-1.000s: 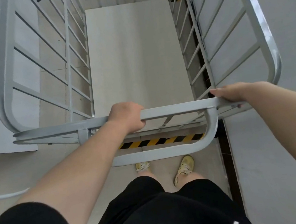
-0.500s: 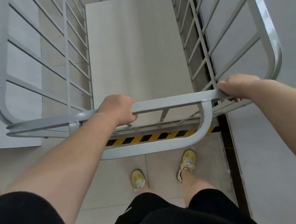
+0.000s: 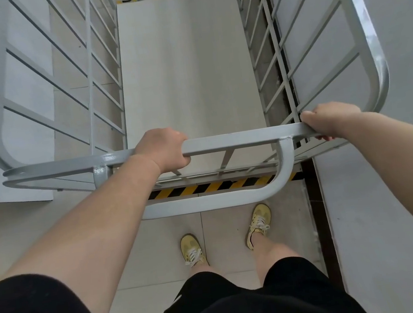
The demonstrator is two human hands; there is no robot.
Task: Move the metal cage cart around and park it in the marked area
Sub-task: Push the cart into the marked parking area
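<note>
I see both hands clenched on the top rail point(image 3: 237, 136) of the grey metal cage cart point(image 3: 183, 67): left hand point(image 3: 164, 150) mid-rail, right hand point(image 3: 330, 120) at the corner. Striped floor tape point(image 3: 220, 186) lies under the cart's near end.

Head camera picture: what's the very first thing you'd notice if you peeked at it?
A big grey metal cage cart fills the middle, with its pale board floor bare. The left hand and right hand grip its top rail. Yellow-and-black striped tape crosses the floor below, just ahead of two yellow shoes.
</note>
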